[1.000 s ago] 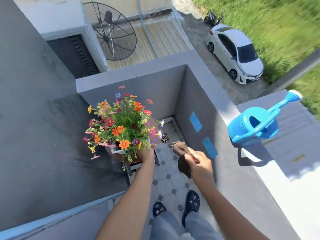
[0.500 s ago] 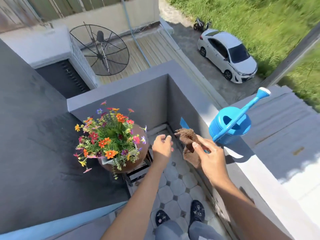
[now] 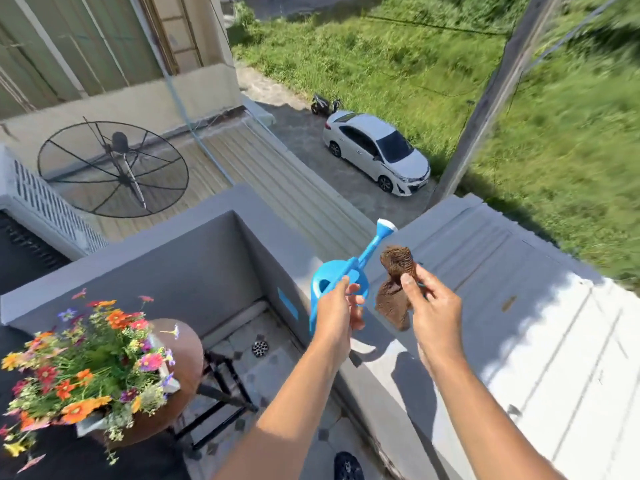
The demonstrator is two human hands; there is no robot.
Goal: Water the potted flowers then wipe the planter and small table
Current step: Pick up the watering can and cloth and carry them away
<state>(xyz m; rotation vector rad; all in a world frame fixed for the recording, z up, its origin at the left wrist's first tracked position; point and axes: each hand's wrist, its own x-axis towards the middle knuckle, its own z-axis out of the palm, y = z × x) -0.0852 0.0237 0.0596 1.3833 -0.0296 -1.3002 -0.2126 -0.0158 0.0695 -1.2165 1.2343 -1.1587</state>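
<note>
Left hand grip half-spread at the watering can on the ledge edge; right hand pinches the cloth.

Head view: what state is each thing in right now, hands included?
Blue watering can: upright on the ledge, spout pointing away.
Left hand: at the can's handle, fingers partly open, grasp not closed.
Right hand: pinching the brown cloth.
Brown cloth: bunched, hanging from the fingers.
Potted flowers: standing on the small round table.
</note>
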